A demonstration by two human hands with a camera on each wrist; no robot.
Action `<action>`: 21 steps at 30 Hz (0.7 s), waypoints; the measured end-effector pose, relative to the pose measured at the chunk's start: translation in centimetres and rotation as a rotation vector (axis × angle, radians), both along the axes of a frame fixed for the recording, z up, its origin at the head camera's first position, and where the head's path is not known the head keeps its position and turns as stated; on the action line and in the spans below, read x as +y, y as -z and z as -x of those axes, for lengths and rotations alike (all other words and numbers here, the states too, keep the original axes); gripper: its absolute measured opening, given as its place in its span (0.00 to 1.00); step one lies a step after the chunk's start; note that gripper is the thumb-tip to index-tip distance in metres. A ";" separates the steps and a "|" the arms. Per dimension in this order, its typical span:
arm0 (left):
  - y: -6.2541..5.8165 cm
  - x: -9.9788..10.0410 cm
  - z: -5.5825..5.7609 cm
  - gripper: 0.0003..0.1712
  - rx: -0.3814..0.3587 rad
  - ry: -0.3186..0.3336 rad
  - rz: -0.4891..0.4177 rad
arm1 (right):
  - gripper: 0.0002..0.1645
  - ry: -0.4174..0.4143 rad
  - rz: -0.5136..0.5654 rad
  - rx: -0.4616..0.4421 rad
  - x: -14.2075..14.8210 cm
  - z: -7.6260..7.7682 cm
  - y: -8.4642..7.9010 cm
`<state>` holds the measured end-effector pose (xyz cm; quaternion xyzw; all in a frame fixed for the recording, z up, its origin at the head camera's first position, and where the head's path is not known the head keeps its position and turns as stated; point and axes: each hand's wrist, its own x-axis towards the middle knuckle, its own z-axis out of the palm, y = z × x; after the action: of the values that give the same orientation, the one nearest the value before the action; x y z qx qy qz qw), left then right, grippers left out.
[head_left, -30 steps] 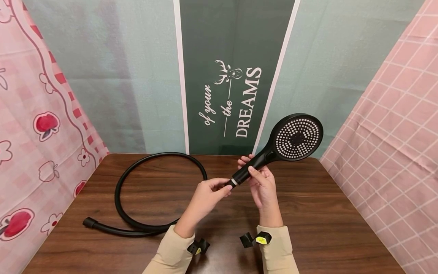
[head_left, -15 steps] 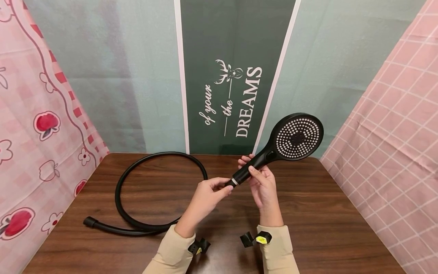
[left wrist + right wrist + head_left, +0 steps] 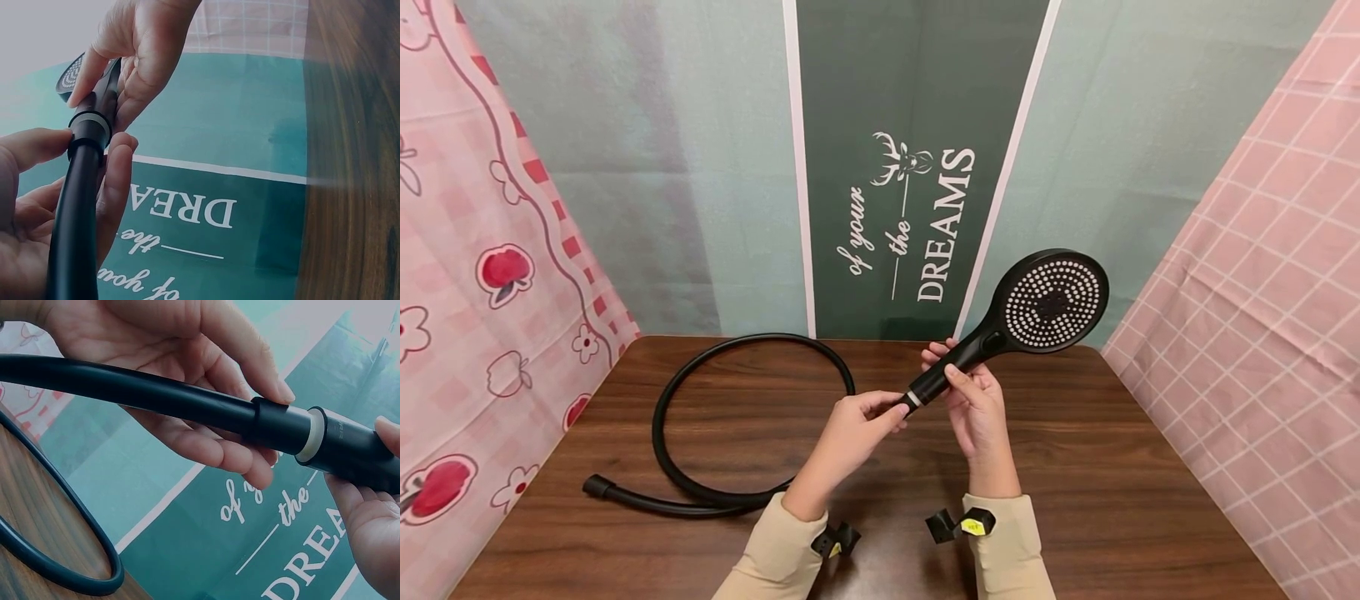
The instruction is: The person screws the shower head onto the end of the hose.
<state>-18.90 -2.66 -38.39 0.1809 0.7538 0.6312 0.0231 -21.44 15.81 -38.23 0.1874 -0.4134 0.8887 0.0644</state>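
Above the surface [image 3: 1075, 467], the left hand [image 3: 850, 429] is pinching the black hose [image 3: 662, 506] by its end, and the right hand [image 3: 979, 412] is gripping the shower head [image 3: 1052, 304] by its handle. The hose is looping off leftward.

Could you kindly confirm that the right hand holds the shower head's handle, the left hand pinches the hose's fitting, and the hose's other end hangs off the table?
Not quite: the head view shows the hose's other end lying on the table. The right hand holds the handle and the left hand pinches the fitting.
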 end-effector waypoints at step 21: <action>0.0 0.0 0.0 0.17 -0.001 -0.016 0.009 | 0.18 -0.002 0.001 -0.004 0.0 0.0 0.0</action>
<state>-18.93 -2.65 -38.42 0.1746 0.7580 0.6282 0.0193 -21.44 15.85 -38.21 0.1863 -0.4130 0.8893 0.0626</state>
